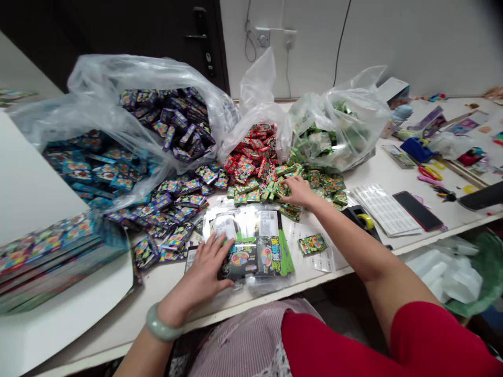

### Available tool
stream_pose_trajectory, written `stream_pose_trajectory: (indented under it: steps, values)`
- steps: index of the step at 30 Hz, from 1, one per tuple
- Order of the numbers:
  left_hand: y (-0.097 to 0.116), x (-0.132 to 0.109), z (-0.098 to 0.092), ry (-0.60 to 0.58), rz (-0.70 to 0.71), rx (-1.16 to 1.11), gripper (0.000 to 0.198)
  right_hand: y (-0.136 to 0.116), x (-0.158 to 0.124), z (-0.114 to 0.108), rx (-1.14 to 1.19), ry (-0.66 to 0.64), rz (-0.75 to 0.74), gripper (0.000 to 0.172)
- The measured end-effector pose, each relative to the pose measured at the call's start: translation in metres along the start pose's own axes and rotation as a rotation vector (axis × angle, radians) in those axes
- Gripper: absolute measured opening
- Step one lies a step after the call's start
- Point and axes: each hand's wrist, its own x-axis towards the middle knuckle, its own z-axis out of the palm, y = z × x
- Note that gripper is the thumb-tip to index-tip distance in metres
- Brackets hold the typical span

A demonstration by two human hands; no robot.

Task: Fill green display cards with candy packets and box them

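My left hand (pixel 210 264) lies with fingers spread on clear plastic sleeves with black-and-green printed cards (pixel 271 256) inside, near the table's front edge. My right hand (pixel 297 191) is at a pile of small green packets (pixel 314 180), its fingers bent down around one of them; the fingertips are partly hidden. A single green packet (pixel 312 244) rests on a white sheet to the right of the sleeves. Left of the sleeves is a heap of purple packets (pixel 178 209). Red packets (pixel 251 149) spill from a clear bag behind.
Clear bags hold purple packets (pixel 181 123), blue packets (pixel 106 170) and green packets (pixel 343 128). At left stands a white carton (pixel 70 314). To the right lie a tape dispenser (pixel 363 222), label sheets (pixel 387 209), a phone (pixel 417 210) and scissors (pixel 430 173).
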Motion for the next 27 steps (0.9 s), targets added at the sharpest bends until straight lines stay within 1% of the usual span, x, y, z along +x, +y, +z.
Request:
stream_pose_trajectory:
  steps: [1, 3, 5, 8, 11, 14, 15, 18, 20, 22, 24, 25, 27]
  values:
    - [0.002, 0.003, 0.001, -0.021, 0.005, 0.007, 0.088, 0.000, 0.000, 0.002, 0.006, 0.002, 0.004, 0.057]
    - [0.005, 0.004, 0.000, -0.001, 0.009, -0.003, 0.084, -0.001, 0.001, 0.007, 0.023, 0.006, 0.017, 0.057]
    - [0.007, 0.001, -0.006, 0.080, 0.000, -0.043, 0.083, -0.001, 0.002, 0.012, 0.048, 0.007, 0.034, 0.055]
    - [0.008, -0.007, -0.016, 0.186, -0.050, -0.124, 0.083, 0.000, 0.004, 0.018, 0.102, 0.017, 0.051, 0.056]
    - [0.006, -0.015, -0.023, 0.219, -0.110, -0.175, 0.079, 0.001, 0.008, 0.018, 0.172, 0.022, 0.044, 0.068]
    - [0.004, -0.017, -0.025, 0.227, -0.125, -0.198, 0.076, 0.002, 0.015, 0.018, 0.249, 0.002, 0.023, 0.083]
    - [0.004, -0.017, -0.024, 0.232, -0.123, -0.203, 0.076, 0.003, 0.017, 0.018, 0.276, -0.002, 0.017, 0.083]
    - [0.003, -0.018, -0.021, 0.246, -0.134, -0.209, 0.075, 0.006, 0.019, 0.018, 0.358, 0.029, 0.001, 0.077]
    - [0.001, -0.020, -0.019, 0.258, -0.157, -0.217, 0.075, 0.003, 0.014, 0.016, 0.413, 0.070, -0.010, 0.074]
    - [0.000, -0.023, -0.018, 0.290, -0.191, -0.222, 0.075, -0.007, 0.001, 0.008, 0.476, 0.098, -0.030, 0.071]
    - [0.000, -0.024, -0.018, 0.336, -0.220, -0.220, 0.075, -0.025, -0.019, -0.005, 0.563, 0.084, -0.129, 0.066]
    - [0.000, -0.024, -0.018, 0.357, -0.223, -0.216, 0.076, -0.036, -0.030, -0.014, 0.632, 0.059, -0.241, 0.064]
    - [0.001, -0.023, -0.020, 0.387, -0.207, -0.206, 0.078, -0.061, -0.051, -0.033, 0.674, 0.004, -0.531, 0.066]
